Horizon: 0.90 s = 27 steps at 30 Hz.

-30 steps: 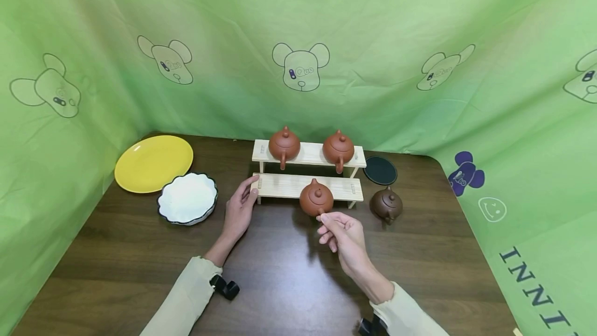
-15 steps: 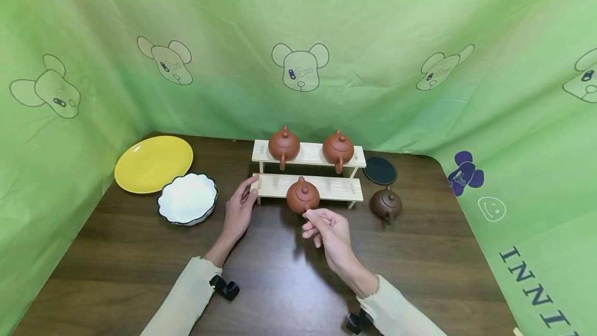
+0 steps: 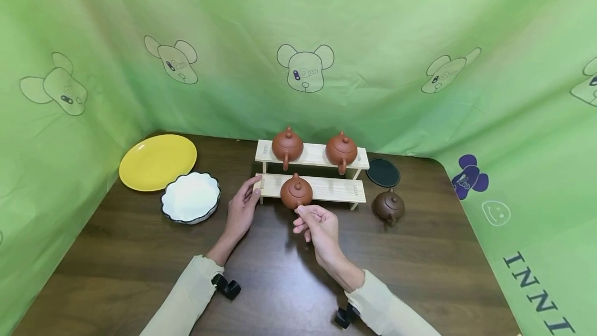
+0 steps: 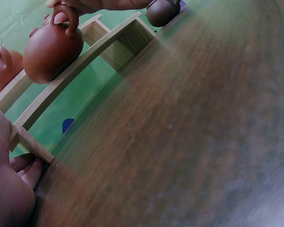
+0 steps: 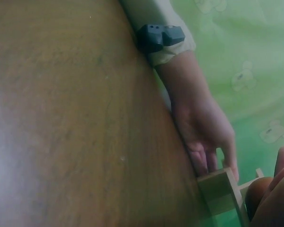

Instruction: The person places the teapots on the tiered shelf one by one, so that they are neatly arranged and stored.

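My right hand (image 3: 323, 232) pinches the handle of a reddish-brown clay teapot (image 3: 296, 192). In the head view this pot overlaps the left half of the lower step of a pale two-step wooden stand (image 3: 333, 189); the left wrist view has it right at the step's front edge (image 4: 85, 59). My left hand (image 3: 241, 210) grips the left end of that lower step, thumb in front and fingers round the end. On the upper step sit two matching teapots, one at the left (image 3: 287, 147) and one at the right (image 3: 341, 150), handles toward me.
A dark brown teapot (image 3: 389, 206) stands on the table right of the stand, with a round black coaster (image 3: 383, 172) behind it. To the left lie a white scalloped dish (image 3: 190, 198) and a yellow plate (image 3: 157, 162). Green cloth (image 3: 233, 102) hangs close behind.
My right hand has carried the teapot leftward and slightly back along the lower step. My left hand keeps its grip on the stand's end. The head view has shifted slightly.
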Tool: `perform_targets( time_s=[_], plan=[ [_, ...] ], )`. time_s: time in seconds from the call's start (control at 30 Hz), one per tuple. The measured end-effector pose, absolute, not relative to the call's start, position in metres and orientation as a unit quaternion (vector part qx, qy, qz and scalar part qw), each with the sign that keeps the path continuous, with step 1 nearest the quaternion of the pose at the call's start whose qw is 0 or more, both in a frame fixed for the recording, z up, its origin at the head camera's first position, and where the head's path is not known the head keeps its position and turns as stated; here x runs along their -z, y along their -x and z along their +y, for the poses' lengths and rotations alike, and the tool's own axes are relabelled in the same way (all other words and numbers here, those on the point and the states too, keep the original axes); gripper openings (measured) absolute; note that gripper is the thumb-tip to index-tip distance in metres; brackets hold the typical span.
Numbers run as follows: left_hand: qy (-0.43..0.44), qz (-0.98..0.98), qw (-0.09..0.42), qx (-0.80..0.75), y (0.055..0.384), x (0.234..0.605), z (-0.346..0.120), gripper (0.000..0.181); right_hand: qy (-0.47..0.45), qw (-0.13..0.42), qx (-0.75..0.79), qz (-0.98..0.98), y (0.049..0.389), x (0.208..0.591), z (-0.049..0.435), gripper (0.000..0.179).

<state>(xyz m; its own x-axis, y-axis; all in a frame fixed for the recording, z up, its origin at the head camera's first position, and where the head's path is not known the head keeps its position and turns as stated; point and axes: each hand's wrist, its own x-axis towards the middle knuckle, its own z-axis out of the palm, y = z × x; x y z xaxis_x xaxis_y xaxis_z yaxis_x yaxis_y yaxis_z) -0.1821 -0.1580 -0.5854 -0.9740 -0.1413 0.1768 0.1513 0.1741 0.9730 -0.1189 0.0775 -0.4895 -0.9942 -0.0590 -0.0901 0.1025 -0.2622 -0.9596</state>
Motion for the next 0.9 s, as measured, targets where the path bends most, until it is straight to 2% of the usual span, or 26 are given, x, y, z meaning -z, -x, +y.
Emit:
perform_targets(
  time_s=[0.9],
  plan=[
    [0.011,-0.752,0.128,0.647,0.183,0.585,-0.155,0.037,-0.019,0.062,0.805,0.589,0.149,0.491,0.054,0.015]
  ],
)
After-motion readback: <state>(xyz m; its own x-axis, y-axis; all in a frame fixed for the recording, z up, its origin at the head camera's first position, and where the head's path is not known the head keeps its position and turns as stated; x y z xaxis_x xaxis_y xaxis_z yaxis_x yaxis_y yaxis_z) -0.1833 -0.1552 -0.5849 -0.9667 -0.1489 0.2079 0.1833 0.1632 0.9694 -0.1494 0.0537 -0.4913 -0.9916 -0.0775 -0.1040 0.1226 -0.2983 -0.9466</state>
